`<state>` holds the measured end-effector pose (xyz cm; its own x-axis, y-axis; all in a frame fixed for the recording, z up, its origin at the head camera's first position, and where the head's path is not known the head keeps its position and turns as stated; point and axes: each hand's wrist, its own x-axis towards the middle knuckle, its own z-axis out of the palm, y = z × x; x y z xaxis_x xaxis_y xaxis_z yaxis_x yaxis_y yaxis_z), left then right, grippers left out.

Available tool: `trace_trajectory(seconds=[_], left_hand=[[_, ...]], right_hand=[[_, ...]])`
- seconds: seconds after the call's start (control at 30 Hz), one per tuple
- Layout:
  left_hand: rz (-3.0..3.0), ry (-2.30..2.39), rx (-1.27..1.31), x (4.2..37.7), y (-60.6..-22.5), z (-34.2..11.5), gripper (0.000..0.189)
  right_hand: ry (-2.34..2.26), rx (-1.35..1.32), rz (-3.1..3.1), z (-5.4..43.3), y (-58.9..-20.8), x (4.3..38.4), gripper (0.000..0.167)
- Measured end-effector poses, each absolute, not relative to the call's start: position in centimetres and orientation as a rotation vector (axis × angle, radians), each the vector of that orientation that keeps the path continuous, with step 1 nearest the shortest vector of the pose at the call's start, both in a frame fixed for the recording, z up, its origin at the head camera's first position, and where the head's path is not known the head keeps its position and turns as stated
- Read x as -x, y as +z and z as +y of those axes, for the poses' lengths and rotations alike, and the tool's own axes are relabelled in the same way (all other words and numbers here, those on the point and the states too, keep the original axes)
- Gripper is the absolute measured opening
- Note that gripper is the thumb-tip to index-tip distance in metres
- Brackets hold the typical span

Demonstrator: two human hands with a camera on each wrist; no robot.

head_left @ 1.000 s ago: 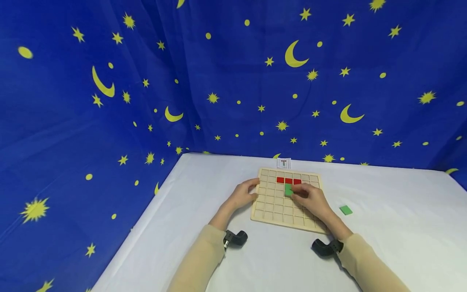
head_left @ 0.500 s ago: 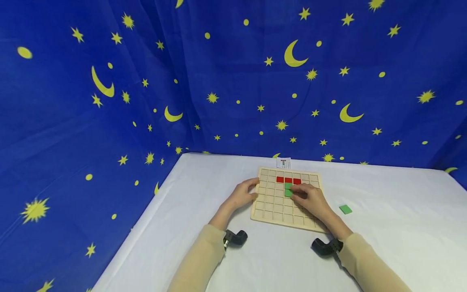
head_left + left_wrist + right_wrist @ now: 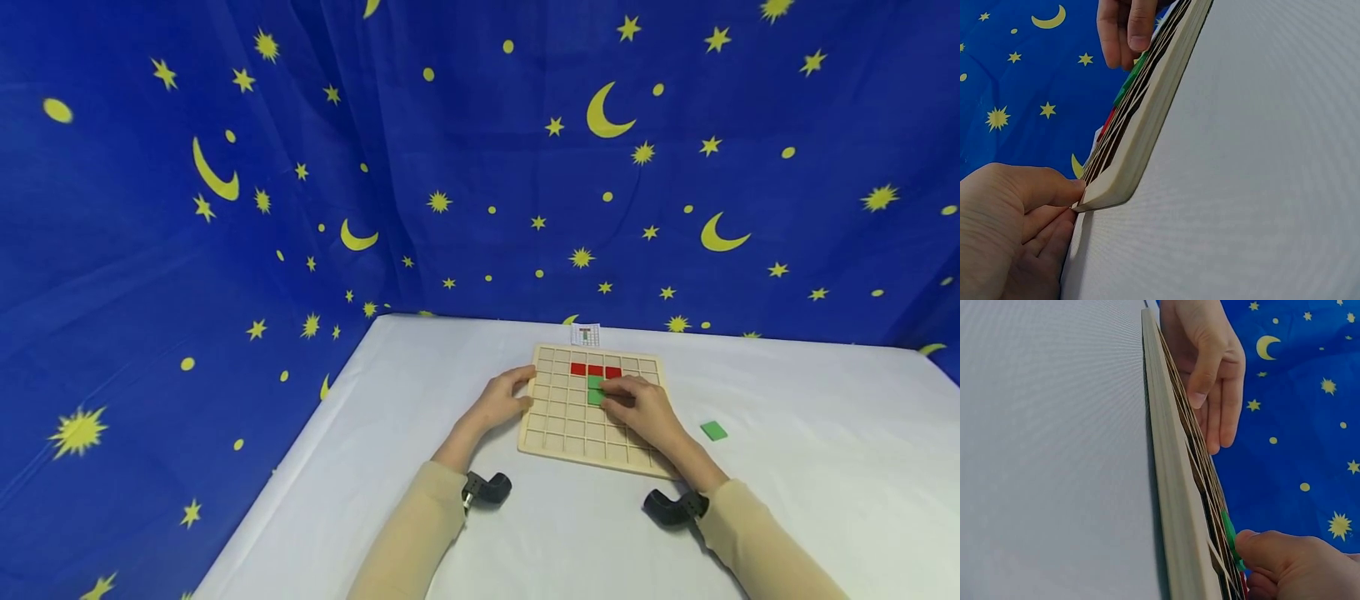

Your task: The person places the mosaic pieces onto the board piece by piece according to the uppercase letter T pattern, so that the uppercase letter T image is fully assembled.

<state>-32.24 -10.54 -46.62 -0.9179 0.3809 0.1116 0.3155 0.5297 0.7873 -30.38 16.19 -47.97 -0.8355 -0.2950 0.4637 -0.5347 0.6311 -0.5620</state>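
A wooden grid board [image 3: 555, 433] lies on the white table. A row of red tiles [image 3: 578, 369] sits in its upper cells, with a green tile [image 3: 594, 382] below the middle one. Directly nearer is another green tile [image 3: 595, 397], low in its cell; my right hand [image 3: 641, 408] holds it by thumb and index finger, which partly cover it. In the right wrist view the right thumb [image 3: 1266, 547] touches green. My left hand [image 3: 498, 400] rests against the board's left edge, thumb and index finger apart, as the left wrist view [image 3: 1004, 219] also shows from the side.
One loose green tile [image 3: 714, 430] lies on the table right of the board. A small printed pattern card [image 3: 586, 335] stands behind the board. Blue cloth [image 3: 480, 167] with yellow moons and stars hangs behind the table and to its left.
The green tile under my right fingers has sunk a little, and a dividing line between the two green tiles now shows. My left hand has stayed at the board's edge.
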Motion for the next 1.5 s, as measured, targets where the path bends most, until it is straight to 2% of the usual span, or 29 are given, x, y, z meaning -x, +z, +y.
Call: trace_trajectory(seconds=[0.23, 0.43, 0.77, 1.2, 1.5], left_hand=[[2.684, 1.361, -0.611, 32.3, -46.5, -10.6, 0.056], [2.678, 1.358, -0.621, 32.4, -46.7, -10.6, 0.056], [2.684, 1.352, -0.64, 32.4, -46.7, -10.5, 0.055], [2.685, 1.37, -0.649, 32.1, -46.7, -10.7, 0.054], [2.681, 1.389, -0.665, 32.1, -46.8, -10.6, 0.053]], right_hand=[[1.209, -0.594, -2.537, 16.1, -47.3, 30.4, 0.024], [1.587, -0.402, -2.527, 16.3, -45.1, 30.3, 0.036], [1.678, -0.409, -2.518, 19.8, -41.8, 28.4, 0.048], [1.456, -0.189, -2.555, 26.2, -43.1, 23.7, 0.052], [1.348, -0.132, -2.575, 28.3, -45.2, 22.8, 0.049]])
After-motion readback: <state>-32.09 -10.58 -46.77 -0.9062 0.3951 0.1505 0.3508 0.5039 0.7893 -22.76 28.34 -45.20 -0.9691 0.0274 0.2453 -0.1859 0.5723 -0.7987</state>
